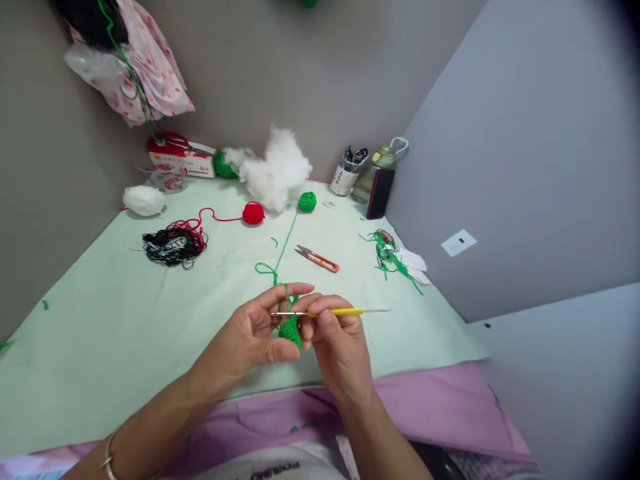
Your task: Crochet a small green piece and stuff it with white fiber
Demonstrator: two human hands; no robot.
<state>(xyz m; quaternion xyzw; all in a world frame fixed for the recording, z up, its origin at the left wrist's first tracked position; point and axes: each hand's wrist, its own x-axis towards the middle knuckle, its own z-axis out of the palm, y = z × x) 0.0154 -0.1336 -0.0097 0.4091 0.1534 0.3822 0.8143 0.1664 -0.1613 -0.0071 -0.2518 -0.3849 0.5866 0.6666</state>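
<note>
Between the thumb and fingers of my left hand [250,333] is a small green crochet piece [290,331], and green yarn runs up over the raised index finger. My right hand [343,340] pinches a crochet hook [349,311] by its yellow grip. The hook lies level, its metal tip pointing left, just above the top of the crochet piece. Whether a loop sits on the shaft I cannot tell. From my left hand the yarn leads across the table to a green yarn ball [307,202].
Orange-handled thread snips [317,259] lie beyond my hands. A red yarn ball [253,213], tangled black yarn [175,245] and white stuffing [280,170] are farther back. Green scraps [393,257] lie right. A pen cup [343,175], bottle [373,170] and phone [381,193] stand by the wall.
</note>
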